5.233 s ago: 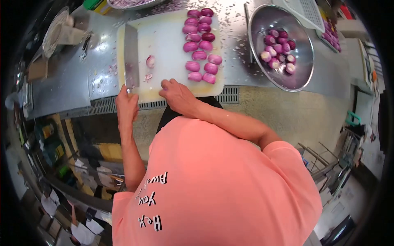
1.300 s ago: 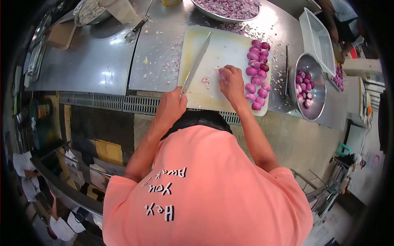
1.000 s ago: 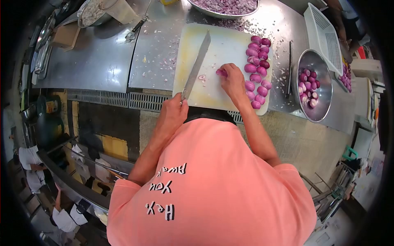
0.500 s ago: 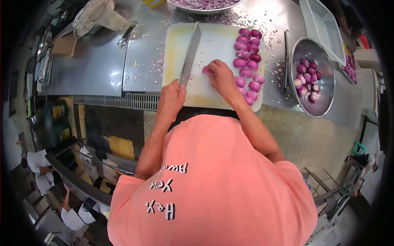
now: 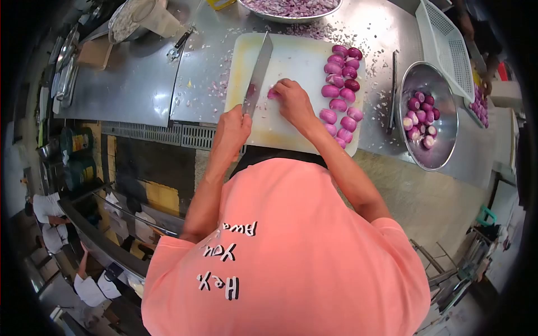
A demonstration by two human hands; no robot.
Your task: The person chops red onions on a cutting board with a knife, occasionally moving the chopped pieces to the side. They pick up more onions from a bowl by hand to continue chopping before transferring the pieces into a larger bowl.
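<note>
My left hand (image 5: pixel 232 131) is closed around the handle of a long-bladed knife (image 5: pixel 259 73), its blade pointing away from me over the left part of a white cutting board (image 5: pixel 302 50). Between the fingertips of my right hand (image 5: pixel 295 105) is a purple onion piece (image 5: pixel 273 94), just right of the blade and apart from it. My fingers partly cover that piece. Peeled purple onions (image 5: pixel 338 105) stand in two rough rows along the board's right side. Small onion bits lie near the blade.
A metal bowl (image 5: pixel 412 154) with onions stands at right, beside a dark rod (image 5: pixel 392 89) and a white plastic basket (image 5: pixel 443 45). Behind the board is a bowl of chopped onion (image 5: pixel 294 7). A small knife (image 5: pixel 182 40) lies at left. Another person's hand (image 5: pixel 486 85) shows far right.
My right hand has moved left with the onion piece, closer to the knife blade. The knife has shifted slightly left over the board. The whole view has shifted a little.
</note>
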